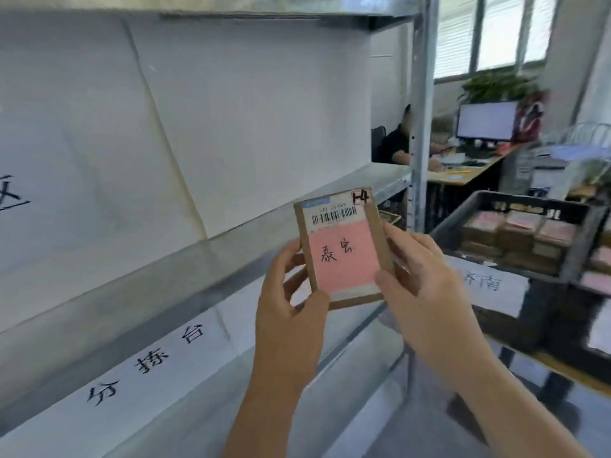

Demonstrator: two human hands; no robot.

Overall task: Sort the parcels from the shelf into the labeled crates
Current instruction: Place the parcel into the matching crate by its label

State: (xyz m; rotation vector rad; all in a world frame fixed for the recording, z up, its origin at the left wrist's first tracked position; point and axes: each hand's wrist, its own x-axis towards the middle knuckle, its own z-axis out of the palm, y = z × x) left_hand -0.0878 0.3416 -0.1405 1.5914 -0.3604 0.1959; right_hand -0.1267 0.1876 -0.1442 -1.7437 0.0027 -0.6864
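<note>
Both hands up in front of the chest, and between them a parcel [344, 249]. The left hand [291, 292] pinches its lower left edge, thumb on the front and fingers curled behind; the right hand [420, 276] clamps the right edge, thumb pressed on the lower right corner. The parcel stands upright, long axis running up and down, pink label facing the camera with handwritten characters, a barcode and a marker code at the top. It's held in the air just in front of the shelf [198, 259], touching nothing but the hands.

Now the key bit: the crate [515, 239] sits off to the right, a little farther out, already holding stacked parcels. The right hand is the nearer one, so I'd judge a rightward carry is coming if the labels match. The crate's paper label [479, 282] is partly hidden behind the right hand, and the crate's far side is cut off and blurred.
</note>
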